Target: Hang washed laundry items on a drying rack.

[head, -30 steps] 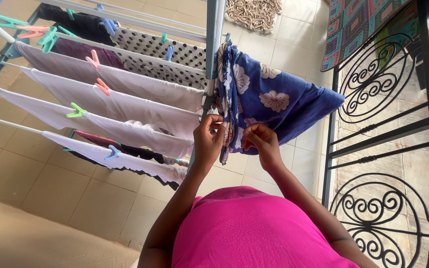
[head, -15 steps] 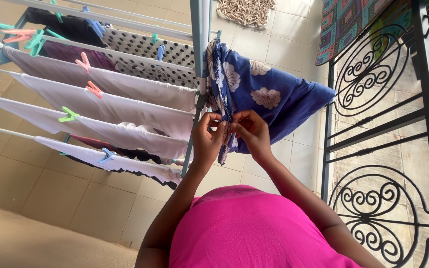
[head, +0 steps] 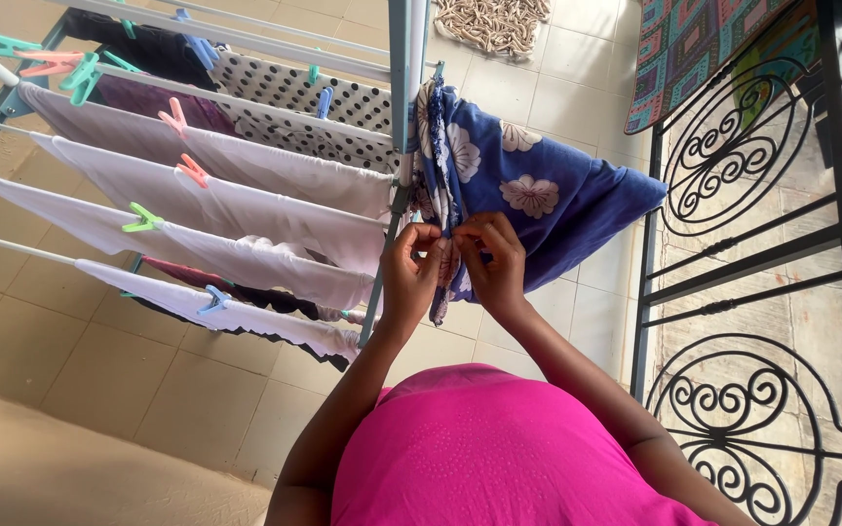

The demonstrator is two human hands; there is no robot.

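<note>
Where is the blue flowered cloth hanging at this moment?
In the head view, the blue flowered cloth hangs right of centre on the drying rack, beside the white sheets and left of the black iron railing; both hands pinch its bunched edge.

I have one view only, from the camera on the person's head, so no second view shares the scene. It looks steeply down the front of the body: the pink shirt (head: 499,448) fills the bottom edge at 6 o'clock, and the tiled floor (head: 99,370) lies far below. It sits close to the work; both hands meet just above the middle of the frame, left hand (head: 411,268) and right hand (head: 497,263), on the blue cloth (head: 548,195). The rack (head: 246,146) runs off toward 10 o'clock. An iron railing (head: 752,253) stands along 3 o'clock.
</note>
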